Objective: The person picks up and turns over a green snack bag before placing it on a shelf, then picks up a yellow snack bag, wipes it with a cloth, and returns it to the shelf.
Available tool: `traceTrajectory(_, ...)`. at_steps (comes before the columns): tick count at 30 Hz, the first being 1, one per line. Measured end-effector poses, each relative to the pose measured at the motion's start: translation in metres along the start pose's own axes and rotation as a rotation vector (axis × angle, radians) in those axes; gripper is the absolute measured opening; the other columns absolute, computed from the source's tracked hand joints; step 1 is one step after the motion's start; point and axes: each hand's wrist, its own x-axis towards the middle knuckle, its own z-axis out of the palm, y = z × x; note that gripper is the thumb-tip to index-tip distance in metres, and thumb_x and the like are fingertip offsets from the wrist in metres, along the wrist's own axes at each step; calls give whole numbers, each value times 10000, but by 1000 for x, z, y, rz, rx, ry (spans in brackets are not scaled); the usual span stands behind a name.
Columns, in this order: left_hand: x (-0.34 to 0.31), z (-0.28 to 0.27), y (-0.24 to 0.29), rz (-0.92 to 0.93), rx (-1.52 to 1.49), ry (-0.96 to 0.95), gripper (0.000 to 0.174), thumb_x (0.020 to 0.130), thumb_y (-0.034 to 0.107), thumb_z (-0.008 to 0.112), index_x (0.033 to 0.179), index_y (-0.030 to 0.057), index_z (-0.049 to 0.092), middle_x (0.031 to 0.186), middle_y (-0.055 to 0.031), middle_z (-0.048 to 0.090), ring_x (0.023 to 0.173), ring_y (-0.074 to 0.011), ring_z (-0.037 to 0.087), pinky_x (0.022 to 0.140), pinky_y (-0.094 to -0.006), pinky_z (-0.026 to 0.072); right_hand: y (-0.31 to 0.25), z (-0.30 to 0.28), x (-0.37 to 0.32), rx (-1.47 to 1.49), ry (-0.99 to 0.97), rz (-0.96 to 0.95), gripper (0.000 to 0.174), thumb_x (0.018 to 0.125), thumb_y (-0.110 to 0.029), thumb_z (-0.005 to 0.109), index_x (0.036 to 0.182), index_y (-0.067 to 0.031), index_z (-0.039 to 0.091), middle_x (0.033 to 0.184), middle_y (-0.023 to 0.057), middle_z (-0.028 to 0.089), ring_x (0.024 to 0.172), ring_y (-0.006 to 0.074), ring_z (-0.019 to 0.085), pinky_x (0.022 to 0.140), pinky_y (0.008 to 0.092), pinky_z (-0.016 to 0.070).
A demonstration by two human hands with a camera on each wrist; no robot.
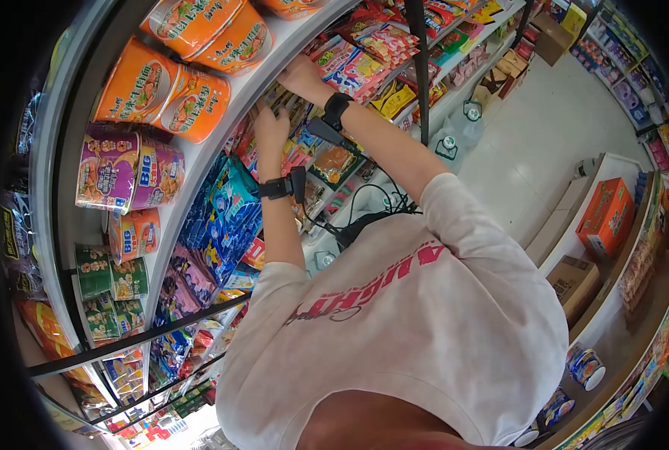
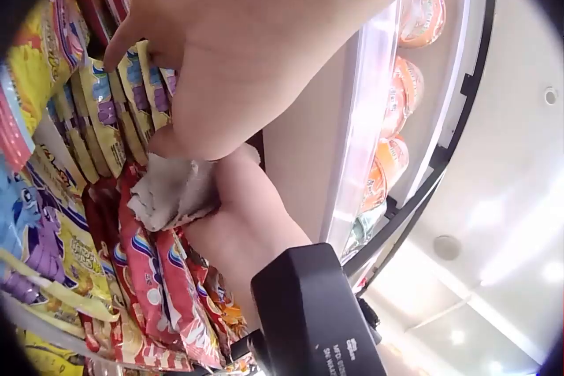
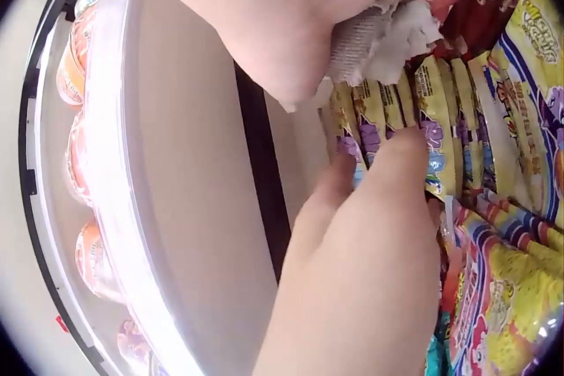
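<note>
In the right wrist view, my right hand [image 3: 264,14] grips a crumpled grey-white cloth or paper [image 3: 379,41] with ragged edges. The same piece [image 2: 176,189] shows beneath my left hand [image 2: 229,50] in the left wrist view. My left hand [image 3: 361,253] reaches in with fingers apart, their tips at a row of upright yellow packets [image 3: 434,120]; whether they press on them is unclear. Red rainbow-marked packets [image 2: 150,261] lie beside the cloth. From the head view, the left hand [image 1: 272,129] and the right hand [image 1: 304,79] are close together at the snack shelf.
Orange noodle cups [image 1: 139,82] and purple cups [image 1: 109,169] stand on the shelf above the hands. Blue snack bags [image 1: 225,217] hang at the left. A black upright post [image 1: 423,75] stands beyond the right arm. Cables hang near the torso.
</note>
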Motion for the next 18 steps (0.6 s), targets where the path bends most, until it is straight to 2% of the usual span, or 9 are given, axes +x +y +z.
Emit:
traceTrajectory(2,0,1,-6,1,-24,9,754,876,187,622,1486,-96,281,1466,-380,364,1386,-512,327,1167,-484,289,-6,0,0,-23,31,-16,316,720,-200,726,925,40,699,852,286,668,820,460,654,749,518,543)
traceTrajectory(5,-2,1,-5,12,-18,86,699,877,193,630,1442,-109,350,1422,-386,414,1338,-524,380,1143,-483,316,17,19,2,8,59,95,330,707,-200,742,941,31,709,866,269,679,836,453,658,782,503,547)
traceTrajectory(8,0,-5,3,5,-8,191,557,872,193,641,1312,-113,487,1299,-405,497,1234,-551,451,1065,-535,365,16,18,5,-127,56,88,342,697,-197,748,946,35,709,899,272,682,857,454,656,799,497,549)
traceTrajectory(11,13,-12,2,-32,60,141,491,878,206,632,1255,-95,539,1234,-380,551,1155,-546,503,1009,-545,399,26,20,6,-189,-36,126,339,694,-183,742,943,44,705,930,292,673,870,467,649,795,499,552)
traceTrajectory(14,22,-9,-1,-11,141,67,475,871,207,639,1243,-79,559,1210,-362,574,1132,-528,528,987,-541,417,8,5,7,-151,-118,224,330,698,-164,733,953,42,699,941,303,667,892,472,644,785,516,545)
traceTrajectory(17,14,4,-6,-10,78,78,532,864,204,648,1300,-73,522,1267,-363,544,1193,-535,492,1022,-546,404,16,5,4,-106,-36,95,312,707,-142,720,960,37,689,935,286,677,901,471,648,776,525,540)
traceTrajectory(18,11,5,-4,22,107,100,552,863,201,649,1323,-68,505,1293,-359,528,1217,-537,473,1038,-549,396,12,1,4,-47,5,112,310,715,-142,716,967,37,686,940,284,680,909,467,651,773,522,541)
